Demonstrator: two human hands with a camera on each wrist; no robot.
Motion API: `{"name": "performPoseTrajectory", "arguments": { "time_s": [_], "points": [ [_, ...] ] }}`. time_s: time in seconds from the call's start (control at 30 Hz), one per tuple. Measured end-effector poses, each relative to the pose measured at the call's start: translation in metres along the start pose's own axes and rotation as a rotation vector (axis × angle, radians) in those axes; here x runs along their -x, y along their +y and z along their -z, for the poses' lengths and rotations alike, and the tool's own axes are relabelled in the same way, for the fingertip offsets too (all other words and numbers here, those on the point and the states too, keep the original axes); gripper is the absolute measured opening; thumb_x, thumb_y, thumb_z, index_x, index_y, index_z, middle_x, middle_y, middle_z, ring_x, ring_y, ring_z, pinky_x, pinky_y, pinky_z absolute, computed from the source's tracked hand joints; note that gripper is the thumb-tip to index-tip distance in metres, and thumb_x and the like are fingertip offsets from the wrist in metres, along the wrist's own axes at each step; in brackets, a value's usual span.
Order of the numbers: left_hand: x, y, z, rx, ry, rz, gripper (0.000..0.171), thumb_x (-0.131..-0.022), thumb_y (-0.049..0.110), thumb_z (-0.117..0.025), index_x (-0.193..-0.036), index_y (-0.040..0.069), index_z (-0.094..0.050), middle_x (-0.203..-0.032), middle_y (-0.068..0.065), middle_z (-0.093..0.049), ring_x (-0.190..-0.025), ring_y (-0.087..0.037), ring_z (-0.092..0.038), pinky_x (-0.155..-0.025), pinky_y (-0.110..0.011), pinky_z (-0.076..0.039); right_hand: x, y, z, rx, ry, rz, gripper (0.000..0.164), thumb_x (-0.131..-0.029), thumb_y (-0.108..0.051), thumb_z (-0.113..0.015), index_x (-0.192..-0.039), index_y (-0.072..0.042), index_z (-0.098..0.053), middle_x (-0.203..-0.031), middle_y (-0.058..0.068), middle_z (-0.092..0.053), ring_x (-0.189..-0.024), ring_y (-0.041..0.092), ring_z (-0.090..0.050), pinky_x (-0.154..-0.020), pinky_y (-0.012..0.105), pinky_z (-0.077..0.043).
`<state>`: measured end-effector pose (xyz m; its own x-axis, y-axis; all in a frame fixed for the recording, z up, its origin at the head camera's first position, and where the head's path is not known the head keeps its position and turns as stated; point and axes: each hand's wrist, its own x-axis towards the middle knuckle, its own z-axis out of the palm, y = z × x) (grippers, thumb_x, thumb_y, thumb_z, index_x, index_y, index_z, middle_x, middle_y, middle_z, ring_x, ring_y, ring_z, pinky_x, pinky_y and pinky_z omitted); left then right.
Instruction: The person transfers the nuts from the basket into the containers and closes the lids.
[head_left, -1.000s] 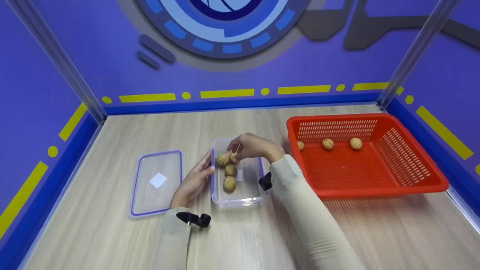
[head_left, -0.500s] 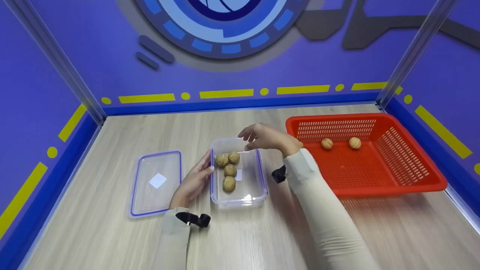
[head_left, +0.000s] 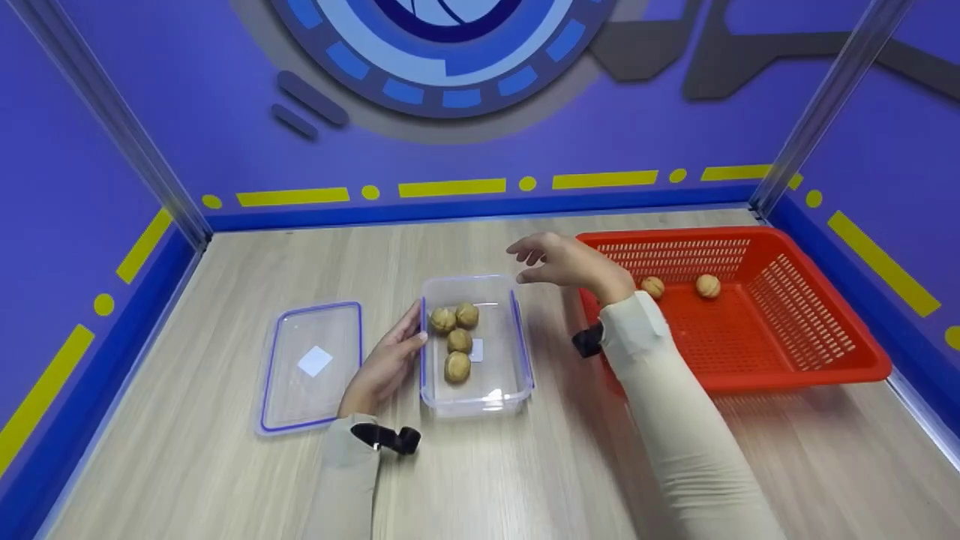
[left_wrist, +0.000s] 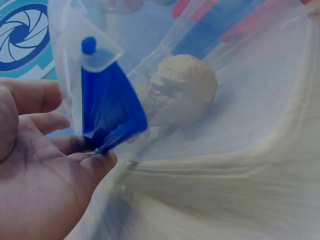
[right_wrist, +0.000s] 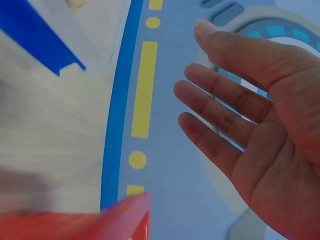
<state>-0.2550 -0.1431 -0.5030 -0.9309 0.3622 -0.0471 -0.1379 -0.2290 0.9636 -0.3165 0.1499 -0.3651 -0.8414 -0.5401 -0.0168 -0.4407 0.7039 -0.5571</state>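
Observation:
A clear plastic food container [head_left: 504,375] with a purple-blue rim stands lidless on the table in the head view. Several walnuts [head_left: 457,367] lie along its left side. My left hand [head_left: 385,367] holds the left wall, its thumb at the rim; in the left wrist view its fingers touch a hanging blue latch [left_wrist: 110,107]. Between the container and a red basket [head_left: 739,382], my right hand [head_left: 566,262] is raised with nothing in it. The right wrist view shows its fingers [right_wrist: 215,95] spread and relaxed. Two walnuts [head_left: 707,286] are visible in the basket.
Left of the container, the clear lid [head_left: 311,401] with its blue seal lies flat on the wooden table [head_left: 465,480]. Blue-purple panels [head_left: 300,150] enclose the table at the back and both sides. The basket's raised rim stands close to my right forearm.
My right hand let go of a walnut inside the container, then rose and moved right toward the basket. My left hand stayed on the container wall.

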Motion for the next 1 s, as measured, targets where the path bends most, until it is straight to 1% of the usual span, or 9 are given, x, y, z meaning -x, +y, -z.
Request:
{"name": "performPoseTrajectory", "arguments": {
  "time_s": [0.13, 0.33, 0.47, 0.6, 0.83, 1.0],
  "points": [
    [0.0, 0.001, 0.0, 0.004, -0.008, -0.004, 0.067, -0.098, -0.001, -0.038, -0.154, 0.007, -0.003, -0.162, -0.013, 0.008, -0.149, -0.028, 0.009, -0.123, -0.04, 0.002, 0.005, 0.007, 0.005, 0.011, 0.03, -0.007, 0.043, -0.088, -0.018, -0.069, -0.129, -0.007, -0.06, -0.12, 0.014, -0.066, -0.11, 0.03, -0.062, -0.095, 0.042, -0.054],
    [-0.001, 0.0, 0.0, 0.007, -0.011, -0.008, 0.066, -0.098, -0.001, -0.037, -0.154, 0.006, -0.002, -0.162, -0.013, 0.008, -0.149, -0.027, 0.01, -0.123, -0.04, 0.003, 0.013, 0.013, 0.014, 0.005, 0.052, -0.104, 0.043, -0.09, -0.022, -0.067, -0.131, -0.012, -0.059, -0.123, 0.01, -0.064, -0.113, 0.028, -0.059, -0.097, 0.043, -0.053],
    [-0.001, 0.0, 0.0, 0.003, -0.007, -0.003, 0.066, -0.098, -0.002, -0.037, -0.154, 0.007, -0.003, -0.162, -0.013, 0.008, -0.149, -0.028, 0.01, -0.123, -0.041, 0.002, 0.02, 0.022, 0.02, 0.007, 0.092, -0.125, 0.043, -0.09, -0.022, -0.068, -0.131, -0.012, -0.059, -0.124, 0.01, -0.064, -0.114, 0.027, -0.058, -0.098, 0.044, -0.052],
    [-0.002, -0.001, 0.0, -0.003, 0.005, 0.008, 0.066, -0.098, -0.001, -0.038, -0.155, 0.008, -0.004, -0.162, -0.013, 0.007, -0.149, -0.027, 0.008, -0.123, -0.041, 0.001, 0.027, 0.034, 0.026, 0.017, 0.125, -0.119, 0.044, -0.089, -0.02, -0.068, -0.131, -0.009, -0.058, -0.125, 0.013, -0.063, -0.114, 0.031, -0.059, -0.099, 0.046, -0.051],
    [-0.001, -0.001, 0.0, -0.007, -0.003, 0.005, 0.067, -0.098, 0.001, -0.039, -0.154, 0.007, -0.003, -0.162, -0.014, 0.007, -0.149, -0.028, 0.009, -0.123, -0.041, 0.002, 0.04, 0.058, 0.035, 0.014, 0.171, -0.057, 0.046, -0.089, -0.015, -0.068, -0.13, 0.0, -0.056, -0.122, 0.021, -0.063, -0.112, 0.036, -0.059, -0.099, 0.051, -0.048],
    [-0.001, -0.001, 0.001, -0.012, 0.003, 0.007, 0.067, -0.098, 0.002, -0.04, -0.155, 0.007, -0.003, -0.162, -0.013, 0.007, -0.149, -0.028, 0.01, -0.123, -0.041, 0.003, 0.049, 0.075, 0.039, 0.0, 0.181, -0.093, 0.048, -0.09, -0.016, -0.068, -0.132, 0.002, -0.054, -0.127, 0.023, -0.06, -0.117, 0.037, -0.056, -0.102, 0.053, -0.045]
  ]
}}
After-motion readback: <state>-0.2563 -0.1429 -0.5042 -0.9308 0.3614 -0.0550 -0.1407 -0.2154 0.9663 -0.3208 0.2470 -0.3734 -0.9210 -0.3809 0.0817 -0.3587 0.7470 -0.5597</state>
